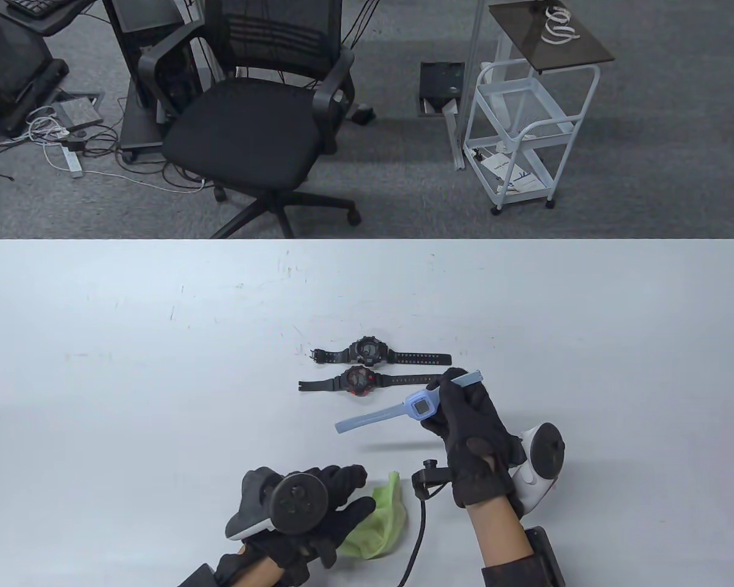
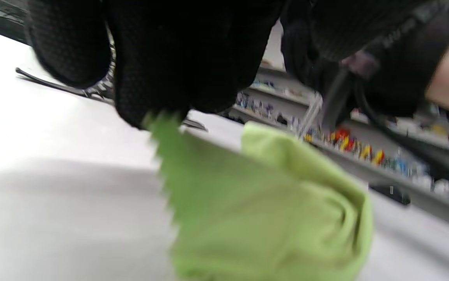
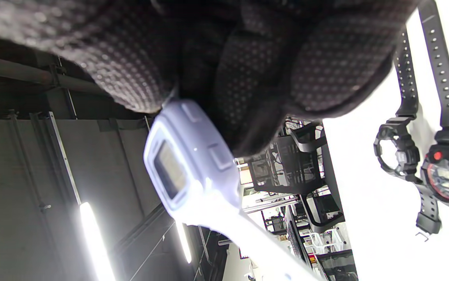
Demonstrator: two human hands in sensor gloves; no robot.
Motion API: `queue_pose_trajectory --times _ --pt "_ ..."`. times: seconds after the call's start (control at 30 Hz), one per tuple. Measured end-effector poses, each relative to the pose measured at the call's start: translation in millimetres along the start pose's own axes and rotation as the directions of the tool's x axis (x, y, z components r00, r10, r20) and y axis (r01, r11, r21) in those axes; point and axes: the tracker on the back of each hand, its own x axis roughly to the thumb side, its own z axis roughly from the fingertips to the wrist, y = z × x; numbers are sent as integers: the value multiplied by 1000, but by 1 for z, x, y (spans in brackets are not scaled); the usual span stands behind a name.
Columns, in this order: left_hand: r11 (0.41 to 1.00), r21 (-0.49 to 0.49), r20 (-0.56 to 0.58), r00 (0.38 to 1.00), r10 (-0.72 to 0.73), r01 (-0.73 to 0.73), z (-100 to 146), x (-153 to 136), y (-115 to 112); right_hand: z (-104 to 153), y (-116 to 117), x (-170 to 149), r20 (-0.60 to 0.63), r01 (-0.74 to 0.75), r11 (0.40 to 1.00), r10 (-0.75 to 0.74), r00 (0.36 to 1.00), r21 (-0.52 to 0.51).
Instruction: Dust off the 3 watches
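Scuffed white tabletop point(image 1: 159, 367) carries two chunky black watches laid flat side by side with straps stretched out, the far one all black point(image 1: 367, 352), the nearer one red-trimmed point(image 1: 359, 381). Just beside them the right hand point(image 1: 471, 428) pinches a pale-blue rubbery watch point(image 1: 417, 406), square-faced, lifted off the surface. Near the front edge, the left hand point(image 1: 318, 507) clamps its fingers on a crumpled lime-green cloth point(image 1: 382, 520) with a zigzag-cut edge.

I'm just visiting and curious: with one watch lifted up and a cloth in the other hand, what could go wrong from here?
The right hand holds the blue watch above the table by one strap, so the free strap end hangs out unsupported; it might slip or swing. The left hand pinches only an edge of the green cloth, which could slide out while wiping. The two black watches lie close beneath and could get nudged.
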Motion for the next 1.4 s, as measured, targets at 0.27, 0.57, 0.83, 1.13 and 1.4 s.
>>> queue_pose_trajectory --times 0.27,0.57,0.83,1.13,1.4 --pt "948 143 -15 957 290 -285 0 -10 4 11 20 -5 -28 62 997 -61 998 47" --pt "708 355 14 761 649 -610 9 -31 13 27 47 -20 -73 60 993 -53 996 104" --pt "381 445 154 489 859 -810 15 -56 23 30 60 -38 -99 -41 968 67 993 247" --pt "370 520 182 523 833 -770 29 -69 51 33 76 -45 111 -437 769 440 891 466" --pt "408 577 150 583 799 -708 38 -82 65 27 72 -7 324 -625 653 534 781 428"
